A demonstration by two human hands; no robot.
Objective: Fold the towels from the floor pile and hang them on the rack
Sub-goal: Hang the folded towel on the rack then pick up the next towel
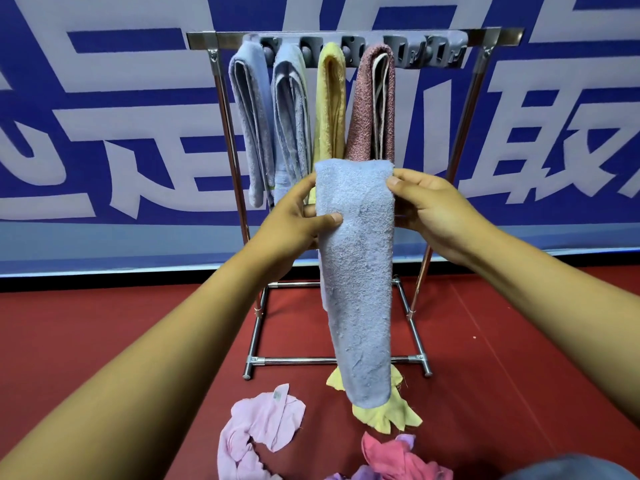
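The left hand gripped the left edge of a folded blue towel, thumb across the front face and fingers curled behind. The right hand pinched the opposite edge near the top corner, thumb on the front, remaining fingers behind the cloth. The towel hung between the two hands as a long narrow strip, its upper end level with the fingertips and its lower end well below both wrists, above the floor.

Directly beyond the hands stood the rack, a steel frame with a grey hook bar along its top rail. Four folded towels hung from it: a blue one and a second blue one beyond the left hand, a yellow towel and a pink towel above the held strip.

Below the hands, on the red floor, lay the pile: a yellow cloth partly hidden behind the strip's lower end, a pale pink cloth beneath the left forearm, and a darker pink cloth nearest the observer.

A blue banner with white characters stood behind the rack.
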